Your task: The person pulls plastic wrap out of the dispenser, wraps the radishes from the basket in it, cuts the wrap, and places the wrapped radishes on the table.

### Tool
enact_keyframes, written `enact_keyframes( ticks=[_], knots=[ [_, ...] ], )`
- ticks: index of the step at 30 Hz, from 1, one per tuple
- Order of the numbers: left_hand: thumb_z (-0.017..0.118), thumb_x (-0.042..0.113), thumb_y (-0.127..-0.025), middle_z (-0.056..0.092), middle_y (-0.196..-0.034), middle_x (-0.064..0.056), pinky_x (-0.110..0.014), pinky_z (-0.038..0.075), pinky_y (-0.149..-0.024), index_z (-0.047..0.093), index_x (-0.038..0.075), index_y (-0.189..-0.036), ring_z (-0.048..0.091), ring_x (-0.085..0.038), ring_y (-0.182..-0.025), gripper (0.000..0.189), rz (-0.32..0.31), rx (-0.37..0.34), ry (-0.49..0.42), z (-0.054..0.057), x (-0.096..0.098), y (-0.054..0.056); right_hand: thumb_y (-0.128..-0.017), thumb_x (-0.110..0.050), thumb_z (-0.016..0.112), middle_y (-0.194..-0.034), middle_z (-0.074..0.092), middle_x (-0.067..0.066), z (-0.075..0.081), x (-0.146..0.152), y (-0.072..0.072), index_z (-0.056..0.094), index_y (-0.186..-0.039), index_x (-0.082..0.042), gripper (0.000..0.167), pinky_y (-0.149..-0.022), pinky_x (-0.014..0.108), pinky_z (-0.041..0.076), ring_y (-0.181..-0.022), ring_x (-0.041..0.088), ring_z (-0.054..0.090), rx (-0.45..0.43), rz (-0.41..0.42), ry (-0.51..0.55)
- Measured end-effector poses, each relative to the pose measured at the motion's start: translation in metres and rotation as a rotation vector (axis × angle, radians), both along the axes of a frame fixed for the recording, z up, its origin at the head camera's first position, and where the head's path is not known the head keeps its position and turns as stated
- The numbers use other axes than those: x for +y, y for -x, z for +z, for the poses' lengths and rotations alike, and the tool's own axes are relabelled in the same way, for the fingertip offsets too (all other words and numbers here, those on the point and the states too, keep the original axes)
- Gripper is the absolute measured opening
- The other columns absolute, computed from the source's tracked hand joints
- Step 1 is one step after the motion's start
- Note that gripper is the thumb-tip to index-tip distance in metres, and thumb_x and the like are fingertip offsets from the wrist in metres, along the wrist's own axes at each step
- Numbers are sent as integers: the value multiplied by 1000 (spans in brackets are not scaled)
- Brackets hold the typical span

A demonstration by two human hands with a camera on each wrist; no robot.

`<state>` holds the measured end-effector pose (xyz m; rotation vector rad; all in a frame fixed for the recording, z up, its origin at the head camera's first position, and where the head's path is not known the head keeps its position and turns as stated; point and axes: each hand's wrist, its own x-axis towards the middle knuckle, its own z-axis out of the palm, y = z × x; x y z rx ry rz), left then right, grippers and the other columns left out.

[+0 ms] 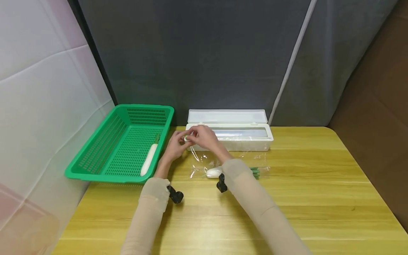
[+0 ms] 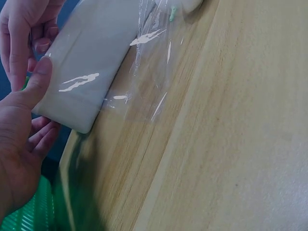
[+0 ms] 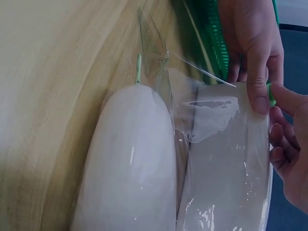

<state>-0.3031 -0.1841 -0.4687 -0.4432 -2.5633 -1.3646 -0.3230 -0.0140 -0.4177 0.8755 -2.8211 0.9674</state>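
A white cling film dispenser [image 1: 242, 144] stands at the back of the table with its lid [image 1: 227, 116] raised. My left hand [image 1: 176, 146] holds its left end, the thumb on the front wall in the right wrist view. Beside it, my right hand [image 1: 205, 137] pinches the small green slide cutter [image 3: 271, 95] at the dispenser's edge; fingers partly hide it. Clear cling film [image 2: 149, 91] hangs from the dispenser down onto the table. Under the film lies a white radish [image 3: 132, 159] with green stalks [image 1: 255, 172], partly hidden by the right forearm in the head view.
A green plastic basket [image 1: 119, 178] stands at the left, close to my left forearm. Inside it lies another white radish [image 1: 148, 160]. A dark grey curtain [image 1: 204, 60] hangs behind the table, and a white cloth [image 1: 47, 106] borders the left side.
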Motion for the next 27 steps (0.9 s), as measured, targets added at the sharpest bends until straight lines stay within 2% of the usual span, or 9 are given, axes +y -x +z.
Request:
enact_keyframes(
  ticks=[7, 13, 21, 27],
  knots=[
    [79, 9, -88, 53, -122, -25, -50, 48, -95, 61, -3, -135, 56, -41, -105, 52, 3, -2, -12, 0, 1, -1, -96, -31, 72, -88, 70, -2, 0, -3, 0, 76, -108, -16, 21, -63, 26, 45, -75, 13, 60, 17, -33, -38],
    [79, 10, -88, 54, -122, -23, -48, 49, -94, 61, 0, -136, 54, -36, -107, 53, -1, 12, -8, 0, 1, 0, -93, -29, 74, -90, 69, -1, -3, -1, 0, 79, -108, -15, 20, -65, 24, 47, -78, 13, 60, 20, -56, 6],
    [80, 13, -88, 55, -122, -22, -46, 50, -92, 61, 2, -138, 55, -34, -106, 54, 1, 15, -13, 1, 0, -1, -92, -21, 76, -91, 70, 3, -6, 5, 0, 80, -99, -9, 15, -67, 20, 49, -80, 15, 63, 57, 0, 85],
    [80, 15, -88, 56, -122, -22, -46, 50, -92, 61, 3, -138, 57, -34, -104, 55, 0, 16, -10, 0, 1, -1, -91, -21, 76, -92, 69, 4, -5, 7, -1, 80, -101, -8, 17, -69, 20, 49, -80, 14, 62, 65, 6, 81]
  ],
)
